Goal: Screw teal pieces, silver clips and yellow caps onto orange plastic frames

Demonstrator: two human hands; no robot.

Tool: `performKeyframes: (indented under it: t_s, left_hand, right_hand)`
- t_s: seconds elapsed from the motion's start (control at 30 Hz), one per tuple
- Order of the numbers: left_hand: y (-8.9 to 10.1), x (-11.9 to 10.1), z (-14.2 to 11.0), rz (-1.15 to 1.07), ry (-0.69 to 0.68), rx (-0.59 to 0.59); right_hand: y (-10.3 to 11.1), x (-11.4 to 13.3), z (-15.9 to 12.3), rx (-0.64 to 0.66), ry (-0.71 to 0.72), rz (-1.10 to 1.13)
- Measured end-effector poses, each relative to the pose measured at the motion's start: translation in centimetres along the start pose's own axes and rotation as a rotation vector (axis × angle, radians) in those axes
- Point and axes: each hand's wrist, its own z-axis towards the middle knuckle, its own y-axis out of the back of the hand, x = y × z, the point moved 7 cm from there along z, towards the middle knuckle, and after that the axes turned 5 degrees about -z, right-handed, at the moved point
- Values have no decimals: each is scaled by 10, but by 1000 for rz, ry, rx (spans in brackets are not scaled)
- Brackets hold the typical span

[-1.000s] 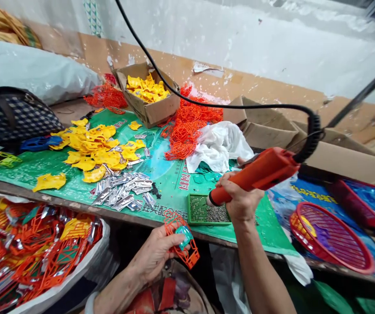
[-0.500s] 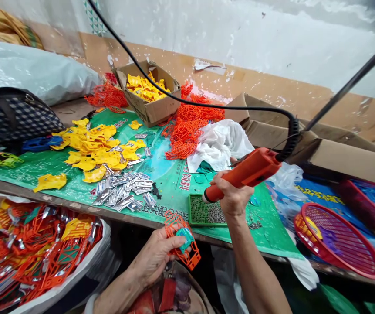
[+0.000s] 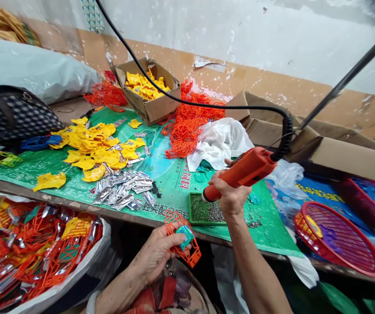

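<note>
My left hand (image 3: 156, 253) pinches an orange plastic frame (image 3: 194, 254) with a teal plastic piece (image 3: 184, 235) on it, just off the table's front edge. In my right hand (image 3: 232, 196) is an orange electric screwdriver (image 3: 244, 172), gripped round its body and slanting down to the left. Its nose is over a green perforated tray (image 3: 196, 210) that holds many tiny metal screws (image 3: 216, 213); whether the tip touches them I cannot tell. Left of the tray lie a heap of shiny metal plates (image 3: 126, 187) and a pile of yellow plastic pieces (image 3: 99, 146).
A black cable (image 3: 194, 103) arches from the screwdriver across the view. A sack (image 3: 105, 244) full of orange and yellow parts stands at lower left. Behind are a cardboard box (image 3: 161, 107), orange frames (image 3: 187, 126) and white cloth (image 3: 221, 141). A red basket (image 3: 370, 257) sits right.
The screwdriver has shifted slightly left and its nose remains above the screw tray. My left hand keeps its hold on the orange frame, almost unmoved.
</note>
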Motion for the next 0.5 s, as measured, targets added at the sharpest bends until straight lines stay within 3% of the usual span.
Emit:
performKeyframes:
  t_s: [0.3, 0.4, 0.5]
  left_hand:
    - [9, 2, 5, -61, -26, -30]
    - [11, 3, 5, -89, -31, -48]
    - [11, 3, 5, -99, -42, -53]
  right_hand:
    - [-2, 7, 0, -6, -5, 28]
    - [2, 20, 1, -3, -19, 81]
    - [1, 42, -7, 85, -49, 181]
